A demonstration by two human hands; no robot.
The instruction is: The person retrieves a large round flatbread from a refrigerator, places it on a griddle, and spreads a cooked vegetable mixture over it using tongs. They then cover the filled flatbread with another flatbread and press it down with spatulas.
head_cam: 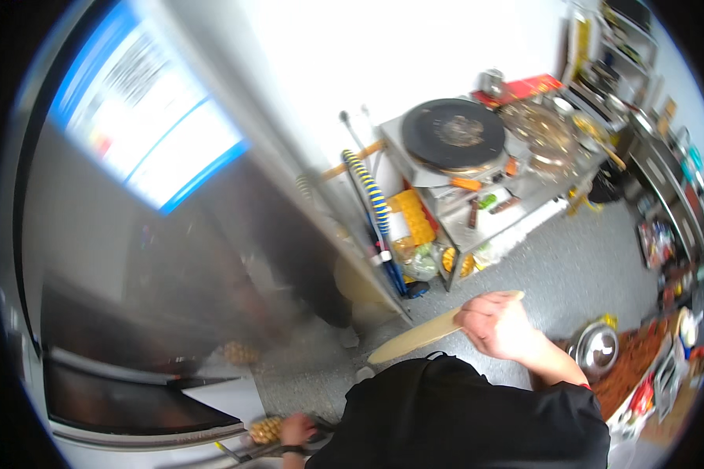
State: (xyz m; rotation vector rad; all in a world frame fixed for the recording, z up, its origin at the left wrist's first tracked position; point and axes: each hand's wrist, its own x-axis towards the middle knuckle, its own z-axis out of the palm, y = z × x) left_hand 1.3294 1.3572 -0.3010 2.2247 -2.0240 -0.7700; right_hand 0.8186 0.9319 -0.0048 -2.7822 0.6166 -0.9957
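My right hand (496, 328) grips a thin, pale yellowish flat piece (416, 337), held out in front of my black clothing and seen nearly edge-on. Its material cannot be told. At the lower left, my left hand (298, 431), with a dark band at the wrist, is beside a bundle of round tan items (266, 431); blur hides whether its fingers hold anything. Beyond the right hand, a round black griddle (453, 133) with residue at its middle sits on a steel table (475, 231). An orange-handled tool (466, 184) lies by the griddle.
A large shiny steel door or panel (199, 264) with a blue-and-white sheet fills the left. Blue poles (393, 272) and bagged goods (419, 264) stand near the table. At right are a domed metal lid (597, 349) on a reddish-brown surface (633, 363) and a steel counter (657, 170).
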